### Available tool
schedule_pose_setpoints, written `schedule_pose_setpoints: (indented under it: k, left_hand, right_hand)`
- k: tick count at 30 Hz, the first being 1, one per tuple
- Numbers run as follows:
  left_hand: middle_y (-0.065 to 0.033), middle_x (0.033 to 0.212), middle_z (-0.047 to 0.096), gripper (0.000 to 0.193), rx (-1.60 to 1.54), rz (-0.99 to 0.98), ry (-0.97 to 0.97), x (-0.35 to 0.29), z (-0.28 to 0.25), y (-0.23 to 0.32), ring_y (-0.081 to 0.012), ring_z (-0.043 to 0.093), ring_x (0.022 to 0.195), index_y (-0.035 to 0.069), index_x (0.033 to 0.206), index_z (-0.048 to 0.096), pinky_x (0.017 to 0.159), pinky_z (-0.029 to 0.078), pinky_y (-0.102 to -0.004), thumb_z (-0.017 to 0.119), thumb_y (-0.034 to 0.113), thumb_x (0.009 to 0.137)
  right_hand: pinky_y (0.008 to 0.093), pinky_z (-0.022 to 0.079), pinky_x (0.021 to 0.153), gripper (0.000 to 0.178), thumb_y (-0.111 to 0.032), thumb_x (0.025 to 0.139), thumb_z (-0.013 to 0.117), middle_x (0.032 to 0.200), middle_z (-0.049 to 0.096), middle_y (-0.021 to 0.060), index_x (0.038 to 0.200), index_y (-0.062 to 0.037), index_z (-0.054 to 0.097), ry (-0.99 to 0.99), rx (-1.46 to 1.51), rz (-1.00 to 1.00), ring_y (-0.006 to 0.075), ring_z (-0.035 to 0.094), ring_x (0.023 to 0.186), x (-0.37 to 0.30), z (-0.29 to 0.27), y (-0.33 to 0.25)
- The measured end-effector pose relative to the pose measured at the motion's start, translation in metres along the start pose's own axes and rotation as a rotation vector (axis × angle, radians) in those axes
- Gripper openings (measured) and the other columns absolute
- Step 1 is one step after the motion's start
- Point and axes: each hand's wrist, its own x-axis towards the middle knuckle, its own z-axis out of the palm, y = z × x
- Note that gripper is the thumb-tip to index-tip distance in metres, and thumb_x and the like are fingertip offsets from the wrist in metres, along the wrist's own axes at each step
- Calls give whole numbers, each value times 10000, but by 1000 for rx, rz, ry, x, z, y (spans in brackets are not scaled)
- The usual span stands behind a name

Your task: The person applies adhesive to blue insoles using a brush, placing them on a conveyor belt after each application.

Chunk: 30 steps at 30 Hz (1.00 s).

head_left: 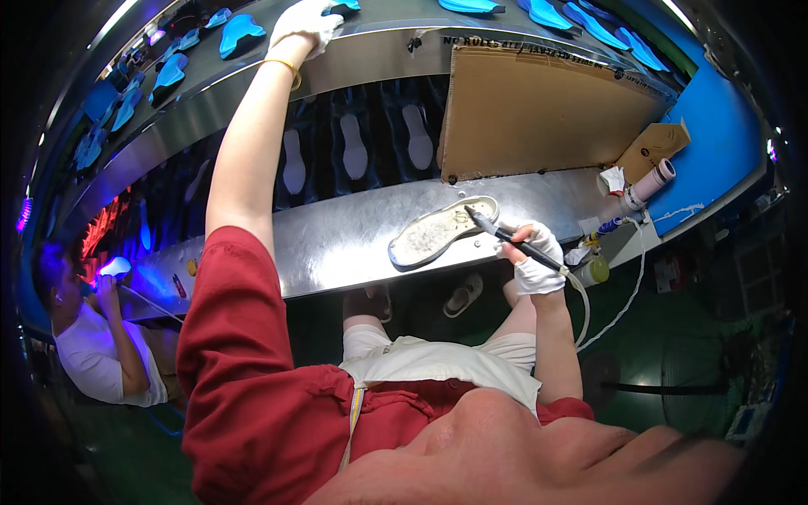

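Observation:
My left hand, in a white glove, stretches up to the conveyor at the top edge. Its fingers close on a blue shoe part, which the picture's edge cuts off. In my right hand, also partly gloved in white, is a slim black brush with a pale hose running from its back end. The brush tip touches or hovers just over the right end of a white shoe sole. That sole lies inner side up on the metal bench, its hollow showing a rough texture.
More blue shoe parts lie along the conveyor. Grey soles stand in a dark rack below it. A cardboard sheet leans behind the bench. At right are a pink roll and a small bottle. A co-worker sits left.

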Motion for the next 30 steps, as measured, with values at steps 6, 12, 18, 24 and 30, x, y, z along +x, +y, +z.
schedule_pose_setpoints:
  k: [6,12,18,24,30]
  left_hand:
    - [-93,1006,607,374,-700,206,302,-85,-64,48,-230,590,950,42,1051,602,857,462,-290,653,329,817]
    - [-148,1182,546,285,-1825,149,411,-166,-130,55,-245,535,1099,3,1148,528,909,462,-368,505,176,923]
    - [-249,1060,580,472,-2359,-67,-166,-215,-110,89,-251,573,787,16,804,582,708,489,-320,365,408,955]
    - [-293,1261,449,614,-2918,-760,-979,-323,-5,164,-365,547,1021,-12,1070,514,914,442,-478,354,557,903]
    - [-290,1309,395,1008,-2792,-1062,-1031,-372,-34,184,-460,435,1169,29,1356,325,971,339,-615,342,811,721]
  right_hand:
    - [221,458,678,146,58,772,637,767,593,36,857,-34,563,-20,-55,66,98,566,705,-6,3,0]
    - [217,476,696,148,44,764,661,794,607,49,858,-28,574,100,33,165,99,582,717,-9,0,-3]
    - [219,475,679,175,45,772,655,789,606,42,890,-31,550,34,-26,126,102,597,706,-12,7,9]
    - [226,501,649,189,20,765,676,779,611,53,886,-38,542,68,-72,168,118,619,681,-26,-2,12]
    - [214,477,609,197,-15,778,671,761,613,59,903,-32,519,45,84,175,114,602,647,-30,2,4]
